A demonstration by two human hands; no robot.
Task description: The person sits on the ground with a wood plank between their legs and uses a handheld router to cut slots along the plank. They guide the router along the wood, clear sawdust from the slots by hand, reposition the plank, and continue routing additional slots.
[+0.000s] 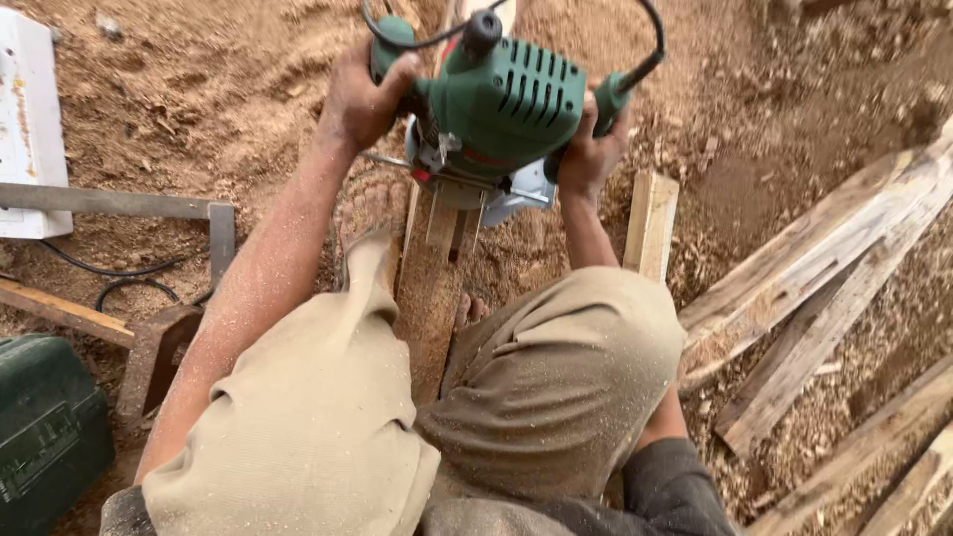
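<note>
A: What do the hands hold?

B: Both are on a green power router (506, 99). The left hand (362, 99) wraps the handle on its side, grip closed tight around it; the right hand (588, 149) does the same on the other handle. The handles themselves are mostly hidden under the fingers.

A: And where does the router sit?

B: On a narrow wooden plank (429, 298) that runs away from the person, between the knees. The plank's near part is covered with sawdust, and its near end is hidden behind the beige trousers (328, 417). The cutter is out of sight under the motor body.

A: Is the top of the tool visible?

B: No, the picture's upper edge cuts it off, along with part of the black cable (417, 40) looping above it.

A: Feet?

B: A bare foot (372, 208) just left of the plank, dusted with sawdust. Some toes (469, 310) peek out beside the plank on the right; the rest is hidden by the leg.

A: Around them?

B: Sawdust-covered ground (199, 89), rough timber pieces (824, 288) at the right, a short wood block (650, 223) near the right wrist, a dark green case (45, 427) cut off at the lower left, and a white board (30, 109) at the left edge.
</note>
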